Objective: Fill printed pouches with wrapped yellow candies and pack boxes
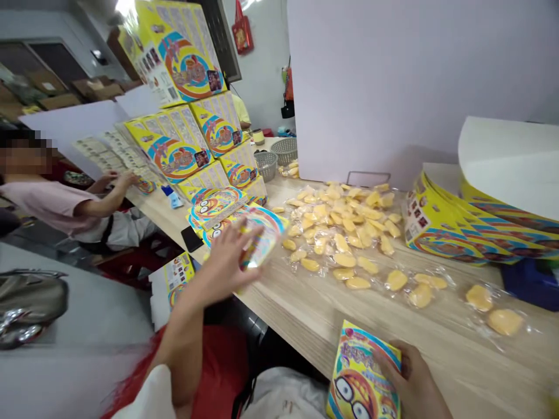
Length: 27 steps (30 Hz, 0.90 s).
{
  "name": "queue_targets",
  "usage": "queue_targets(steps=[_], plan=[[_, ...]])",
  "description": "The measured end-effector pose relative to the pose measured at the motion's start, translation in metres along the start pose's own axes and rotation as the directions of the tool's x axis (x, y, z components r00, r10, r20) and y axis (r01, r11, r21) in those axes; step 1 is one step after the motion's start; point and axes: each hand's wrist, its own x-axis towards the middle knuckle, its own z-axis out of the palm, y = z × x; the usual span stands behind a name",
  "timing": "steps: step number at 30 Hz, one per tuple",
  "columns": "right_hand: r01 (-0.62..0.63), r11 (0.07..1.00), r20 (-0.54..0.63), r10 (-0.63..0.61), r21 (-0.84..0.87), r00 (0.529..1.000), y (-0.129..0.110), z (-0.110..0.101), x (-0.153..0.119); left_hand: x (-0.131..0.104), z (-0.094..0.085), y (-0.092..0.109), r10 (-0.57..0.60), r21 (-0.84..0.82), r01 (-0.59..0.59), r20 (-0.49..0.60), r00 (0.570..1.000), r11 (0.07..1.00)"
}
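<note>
At the table's near edge, my right hand (413,378) grips a small yellow box (364,372) printed with a cartoon face in glasses. My left hand (229,253) reaches to the left over a pile of similar flat boxes (216,206), its fingers spread. Under and beside those fingers lies a slightly blurred, shiny-faced box (271,230); whether the fingertips touch it is unclear. Right of this hand, many clear-wrapped yellow, mango-slice-shaped pieces (345,227) are heaped on the wooden table (297,302), with several lying apart toward the right.
Large yellow display cartons (174,154) are stacked high at the left. Nested open cartons (476,227) stand at the right beside a blue object (530,285). A white panel (393,87) rises behind the heap. A phone (191,238) lies near the edge. Another person (56,198) works at the left.
</note>
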Motion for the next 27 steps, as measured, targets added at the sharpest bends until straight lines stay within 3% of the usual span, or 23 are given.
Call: queue_targets(steps=[2,4,6,8,10,12,15,18,23,27], plan=[[-0.062,0.993,0.087,0.053,0.100,0.995,-0.004,-0.002,-0.001,0.013,-0.016,-0.031,-0.091,0.078,0.088,0.030,0.995,0.993],[-0.070,0.987,0.103,0.055,0.144,0.993,-0.013,-0.004,-0.003,0.021,-0.012,-0.046,-0.174,0.155,0.177,-0.031,0.984,0.972],[-0.010,0.991,0.007,0.009,0.130,1.000,-0.029,-0.006,-0.008,0.021,0.007,-0.036,-0.152,0.184,0.197,-0.232,0.961,0.963],[0.126,0.988,-0.127,-0.114,0.090,0.985,-0.051,-0.009,-0.014,0.011,0.034,-0.003,0.010,0.111,0.034,-0.372,0.928,0.993],[0.358,0.933,-0.232,-0.344,0.020,0.910,-0.076,-0.013,-0.020,-0.007,0.061,0.039,0.245,-0.063,-0.277,-0.313,0.917,0.959],[0.576,0.814,-0.272,-0.572,-0.075,0.774,-0.100,-0.015,-0.028,-0.024,0.082,0.079,0.408,-0.227,-0.448,-0.204,0.890,0.865],[0.742,0.643,-0.313,-0.755,-0.188,0.576,-0.128,-0.018,-0.042,-0.034,0.098,0.118,0.484,-0.369,-0.531,-0.217,0.847,0.763],[0.793,0.544,-0.321,-0.829,-0.275,0.457,-0.149,-0.023,-0.056,-0.031,0.096,0.133,0.471,-0.346,-0.581,-0.353,0.808,0.737],[0.806,0.499,-0.330,-0.855,-0.318,0.400,-0.168,-0.031,-0.069,-0.027,0.082,0.143,0.469,-0.225,-0.608,-0.456,0.757,0.762],[0.812,0.500,-0.384,-0.843,-0.301,0.377,-0.170,-0.033,-0.071,-0.027,0.073,0.149,0.481,-0.197,-0.593,-0.415,0.772,0.781]])
